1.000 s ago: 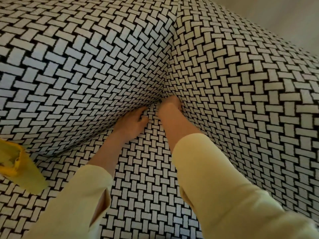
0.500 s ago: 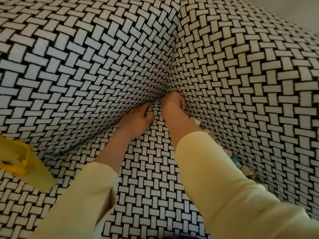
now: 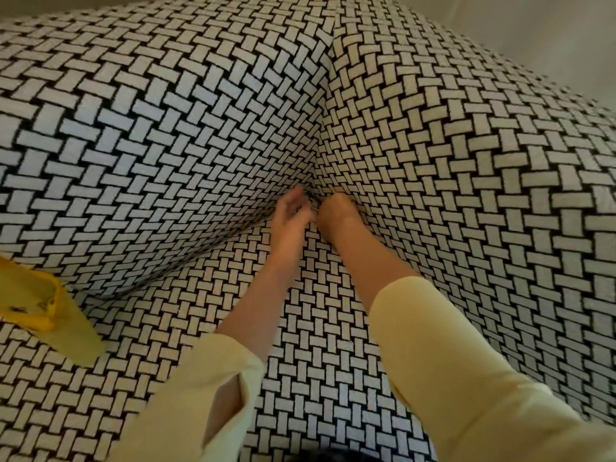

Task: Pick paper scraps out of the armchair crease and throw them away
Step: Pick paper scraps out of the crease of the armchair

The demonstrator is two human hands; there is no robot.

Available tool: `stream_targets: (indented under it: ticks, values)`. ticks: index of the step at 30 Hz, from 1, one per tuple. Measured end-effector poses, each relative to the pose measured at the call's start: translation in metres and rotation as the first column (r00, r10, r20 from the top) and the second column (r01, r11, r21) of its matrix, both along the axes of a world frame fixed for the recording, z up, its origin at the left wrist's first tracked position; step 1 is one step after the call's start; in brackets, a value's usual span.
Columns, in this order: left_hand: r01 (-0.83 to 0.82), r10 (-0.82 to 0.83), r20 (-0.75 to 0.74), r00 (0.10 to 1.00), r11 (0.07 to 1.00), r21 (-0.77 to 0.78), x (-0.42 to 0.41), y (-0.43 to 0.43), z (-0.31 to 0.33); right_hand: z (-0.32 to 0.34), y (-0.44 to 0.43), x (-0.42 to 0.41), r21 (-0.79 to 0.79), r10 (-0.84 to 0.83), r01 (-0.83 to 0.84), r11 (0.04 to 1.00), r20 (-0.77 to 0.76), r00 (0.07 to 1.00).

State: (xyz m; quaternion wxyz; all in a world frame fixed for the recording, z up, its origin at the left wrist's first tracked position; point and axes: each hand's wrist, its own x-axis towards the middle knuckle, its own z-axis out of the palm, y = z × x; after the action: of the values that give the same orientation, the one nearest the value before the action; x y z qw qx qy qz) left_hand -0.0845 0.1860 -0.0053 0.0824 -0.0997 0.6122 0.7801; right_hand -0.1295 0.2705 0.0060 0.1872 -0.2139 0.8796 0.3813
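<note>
Armchair [image 3: 166, 128], black-and-white weave; crease [image 3: 315, 176] at frame centre. Left hand [image 3: 289, 225]: fingers loose, holding nothing, beside crease. Right hand [image 3: 336, 213]: fingers buried in crease, grip cannot be told.

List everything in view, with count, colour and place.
armchair: 1, black-and-white basket-weave fabric, fills most of the frame
crease: 1, dark seam where the chair panels meet, centre
yellow container: 1, yellow with a darker rim, on the seat at the left edge, partly cut off
paper scraps: 0 visible
background surface: 1, pale grey-beige, top right behind the chair
sleeves: 2, pale yellow, left and right, bottom of the frame
left hand: 1, at the corner of the crease, fingers blurred
right hand: 1, beside the left hand, fingertips hidden in the crease
</note>
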Motion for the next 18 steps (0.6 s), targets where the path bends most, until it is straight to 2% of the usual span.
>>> stream_targets:
  ticks: [2,4,7,9,11,12,13,16,18]
  values:
    - [-0.134,0.096,0.134,0.986,0.941,0.312,0.004,0.004,0.001,-0.001,0.002,0.002,-0.020,-0.016,0.015,1.000,-0.002,1.000]
    - [-0.169,0.085,0.191,0.978,0.861,0.480,0.006,0.000,0.000,0.002,0.005,0.008,-0.068,0.013,-0.016,0.998,-0.044,0.999]
    - [-0.193,0.054,0.232,0.971,0.752,0.630,0.005,-0.006,-0.002,0.021,0.011,0.017,-0.320,-0.069,0.039,0.947,-0.085,0.994]
    - [-0.197,0.029,0.250,0.968,0.707,0.679,0.004,-0.008,-0.003,0.033,0.013,0.024,-0.510,-0.183,0.113,0.853,-0.089,0.979]
    - [-0.204,0.008,0.265,0.964,0.665,0.718,0.007,-0.007,-0.006,0.038,0.017,0.031,-0.632,-0.287,0.202,0.748,-0.034,0.957]
    - [-0.205,-0.004,0.273,0.962,0.649,0.733,0.009,-0.006,-0.006,0.037,0.019,0.035,-0.675,-0.321,0.247,0.696,0.016,0.947]
    - [-0.200,-0.020,0.279,0.960,0.648,0.735,0.011,-0.004,-0.006,0.033,0.022,0.039,-0.737,-0.365,0.302,0.604,0.081,0.928]
    - [-0.184,-0.047,0.292,0.955,0.679,0.710,0.015,0.002,-0.008,0.023,0.031,0.047,-0.877,-0.473,0.438,0.198,0.306,0.826]
    - [-0.171,-0.053,0.288,0.956,0.697,0.696,0.015,0.002,-0.008,0.019,0.032,0.054,-0.893,-0.489,0.447,0.054,0.367,0.791]
